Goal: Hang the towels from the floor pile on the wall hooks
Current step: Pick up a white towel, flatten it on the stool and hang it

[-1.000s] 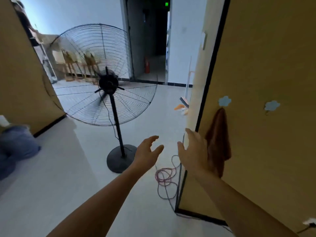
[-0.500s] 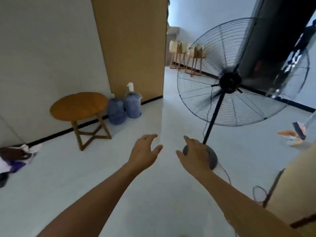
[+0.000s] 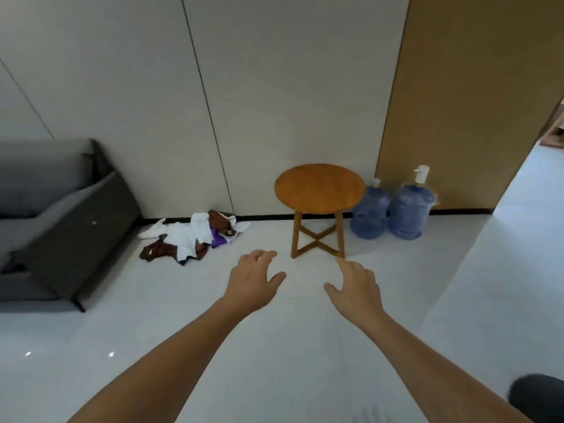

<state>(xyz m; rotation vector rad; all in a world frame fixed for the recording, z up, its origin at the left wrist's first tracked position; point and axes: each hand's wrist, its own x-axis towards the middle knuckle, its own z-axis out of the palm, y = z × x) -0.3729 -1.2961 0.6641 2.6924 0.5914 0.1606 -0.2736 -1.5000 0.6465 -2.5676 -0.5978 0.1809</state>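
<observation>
A pile of towels [image 3: 192,236], white, brown and purple, lies on the pale floor against the base of the wall, left of centre. My left hand [image 3: 254,277] is stretched out in front of me with relaxed fingers, holding nothing, a little below and right of the pile. My right hand [image 3: 355,290] is held out beside it, fingers loose and likewise holding nothing. Neither hand touches the towels. No wall hooks are in view.
A round wooden side table [image 3: 319,190] stands against the wall, right of the pile. Two blue water jugs [image 3: 393,213] sit beside it at the tan wall panel [image 3: 464,96]. A grey sofa [image 3: 58,215] fills the left side.
My view has swung left, away from the hooks, the hung brown towel and the standing fan, to face the towel pile. Both hands stay held out with nothing in them.
</observation>
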